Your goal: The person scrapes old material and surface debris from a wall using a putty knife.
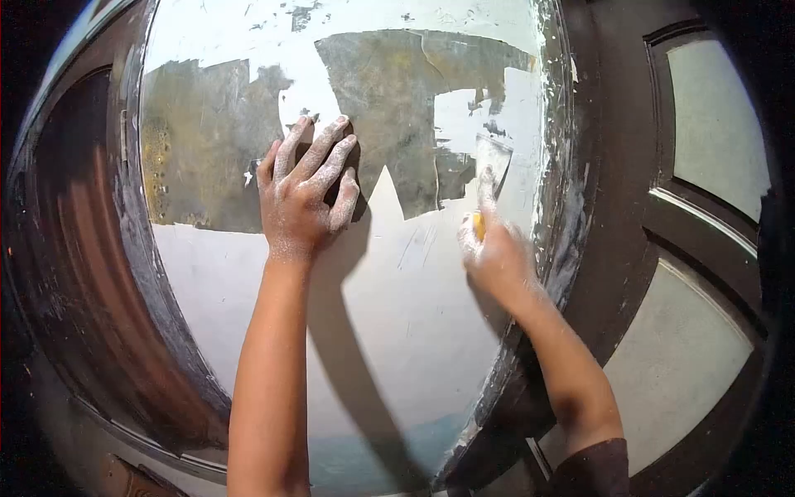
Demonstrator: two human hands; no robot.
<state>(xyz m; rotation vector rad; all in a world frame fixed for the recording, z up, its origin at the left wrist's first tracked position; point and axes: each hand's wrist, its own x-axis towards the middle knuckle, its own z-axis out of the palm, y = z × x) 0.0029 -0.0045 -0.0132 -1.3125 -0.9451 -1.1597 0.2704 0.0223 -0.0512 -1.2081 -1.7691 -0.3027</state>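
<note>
My left hand (305, 189) lies flat on the wall panel (389, 298), fingers spread and dusted white, resting where grey bare patch meets white coating. My right hand (493, 248) grips a putty knife (490, 166) by its yellow handle; the white-smeared blade presses against the panel near its right edge, index finger stretched along it. The panel's lower half is covered in white putty. Its upper half shows large grey, yellowish bare patches (207, 141) with ragged edges.
A dark brown wooden frame (596, 207), smeared with white, borders the panel on the right. A door with pale panes (712, 124) stands further right. Another dark brown wooden frame (83, 248) curves along the left.
</note>
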